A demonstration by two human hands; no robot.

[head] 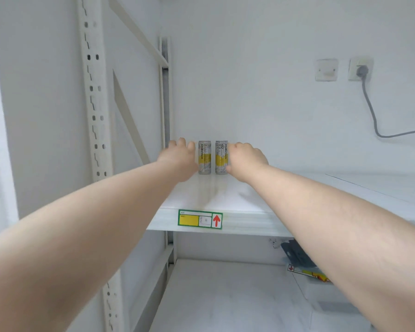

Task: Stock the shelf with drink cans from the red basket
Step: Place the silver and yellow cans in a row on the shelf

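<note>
Cans are standing upright at the centre of the frame, far back on the shelf (225, 195): a left can (204, 157) and a right can (221, 157), side by side with a narrow gap between them. Both arms are reaching in from the lower corners. The left hand (180, 159) is lying against the outer side of the left can, with its thumb touching the can near the top. Its fingers are pointing away toward the wall, and whether they are wrapping anything is hidden. The right hand (246, 161) is pressing against the outer side of the right can, thumb low near the base. I cannot tell whether its fingers are clamping the can or only resting on it. A green tag (200, 219) is hanging on the shelf's front edge, below the cans. The red basket is not showing anywhere.

By my reading, the placing step is finishing, with the pair being squared up at the back. The next move is calling for letting go without tipping either can, then drawing both arms out and going to the basket for more.
</note>
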